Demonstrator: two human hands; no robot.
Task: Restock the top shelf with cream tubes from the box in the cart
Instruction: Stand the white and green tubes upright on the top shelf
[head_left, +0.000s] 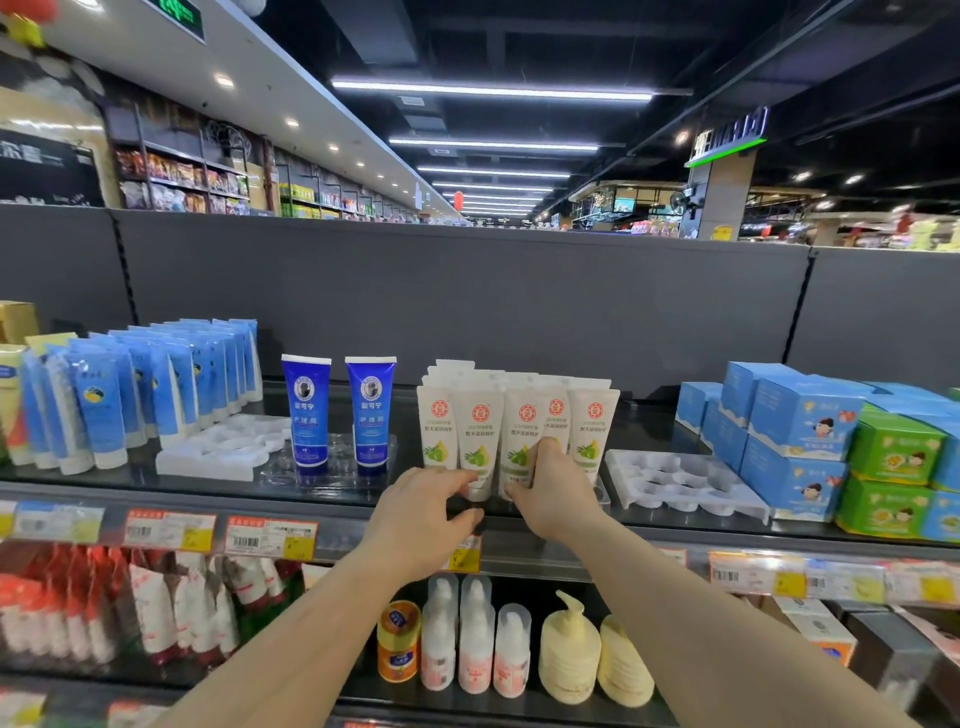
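On the top shelf (156, 491), the cream tubes (478, 431) stand in rows at the middle, two taller tubes (337, 413) to their left, stacked boxes (800, 441) far right, an open tray (685, 486) between.

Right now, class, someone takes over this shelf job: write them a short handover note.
Left hand: fingers curled round the base of a white cream tube in the front row.
Right hand: fingers grip the next tube.
Done: a block of white tubes stands on the top shelf.
Left: seat these two. The cart and box are out of view, so remaining stock is unknown.
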